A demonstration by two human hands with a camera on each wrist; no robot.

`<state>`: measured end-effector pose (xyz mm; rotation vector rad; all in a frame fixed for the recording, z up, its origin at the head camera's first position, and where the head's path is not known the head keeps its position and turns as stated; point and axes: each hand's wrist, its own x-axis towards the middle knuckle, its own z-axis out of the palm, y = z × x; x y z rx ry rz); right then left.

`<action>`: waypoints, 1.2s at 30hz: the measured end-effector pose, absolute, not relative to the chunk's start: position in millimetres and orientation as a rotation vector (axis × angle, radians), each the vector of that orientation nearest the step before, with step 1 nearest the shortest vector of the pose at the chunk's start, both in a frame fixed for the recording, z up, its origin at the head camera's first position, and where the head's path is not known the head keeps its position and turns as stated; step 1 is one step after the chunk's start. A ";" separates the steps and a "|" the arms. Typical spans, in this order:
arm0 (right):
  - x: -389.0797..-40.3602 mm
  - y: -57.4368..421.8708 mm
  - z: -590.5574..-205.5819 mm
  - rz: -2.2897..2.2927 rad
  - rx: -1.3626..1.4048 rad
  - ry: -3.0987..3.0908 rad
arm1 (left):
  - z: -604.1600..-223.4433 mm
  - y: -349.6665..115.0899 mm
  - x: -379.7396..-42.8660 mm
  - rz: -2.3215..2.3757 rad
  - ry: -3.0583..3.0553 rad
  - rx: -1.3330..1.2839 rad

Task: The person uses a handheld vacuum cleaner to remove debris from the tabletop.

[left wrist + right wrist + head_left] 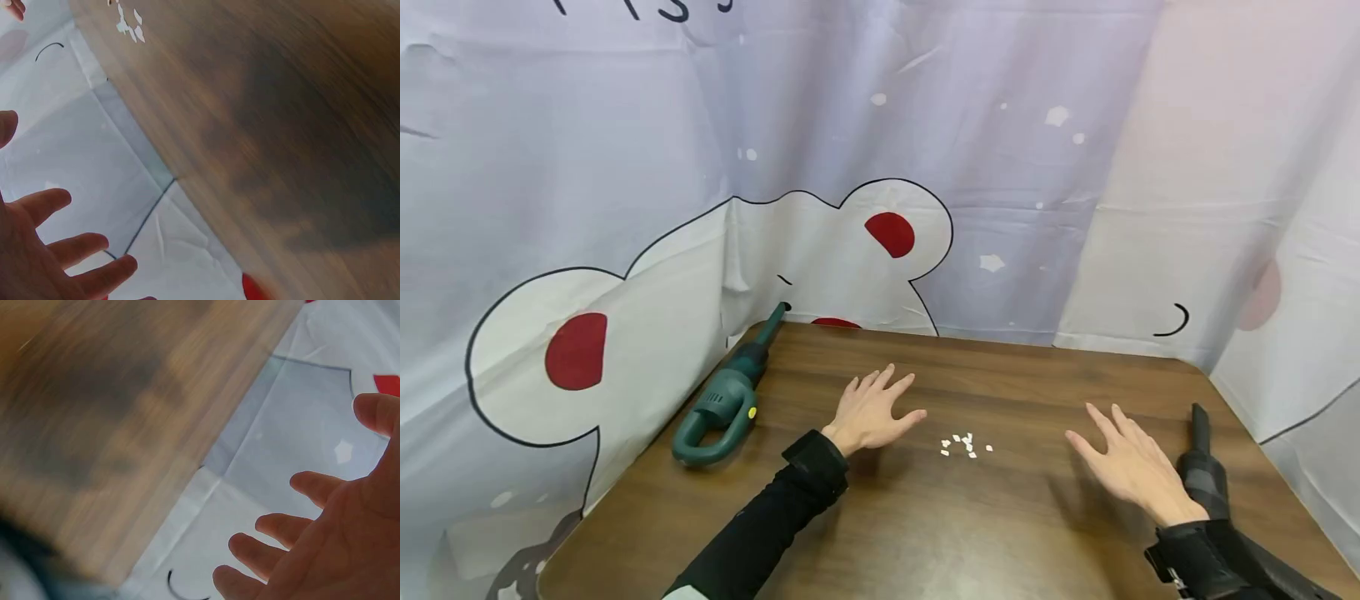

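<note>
Both hands (867, 415) (1129, 467) hover well apart within table edges (1000, 348), scraps (967, 443) between.

The left forearm (760, 529) and the right forearm (1228, 562), both sleeved in black, were extended forward and angled inward. The left hand (867, 419) and the right hand (1133, 468) were held well apart, their backs turned upward. The fingers were spread and relaxed, and both thumbs were pointed toward each other.
</note>
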<state>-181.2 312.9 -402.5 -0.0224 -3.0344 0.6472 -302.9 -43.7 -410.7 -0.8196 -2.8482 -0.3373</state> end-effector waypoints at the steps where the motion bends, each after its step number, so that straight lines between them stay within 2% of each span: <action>1: -178.8 316.0 -403.5 0.646 -0.036 -3.037 | -411.0 -42.3 -302.6 -0.334 -2.848 -0.826; 22: -114.4 402.3 -434.5 0.669 -0.299 -3.144 | -422.4 -24.1 -289.9 -0.323 -2.840 -0.979; 28: -103.5 410.1 -451.2 0.751 -0.206 -3.161 | -424.1 -25.0 -287.5 -0.349 -2.835 -0.981; 33: -99.3 411.7 -465.5 0.492 -0.053 -3.105 | -427.8 -28.1 -286.8 -0.349 -2.843 -0.982; 36: -98.3 414.2 -469.2 0.411 -0.075 -3.107 | -428.9 -29.8 -286.2 -0.377 -2.844 -0.981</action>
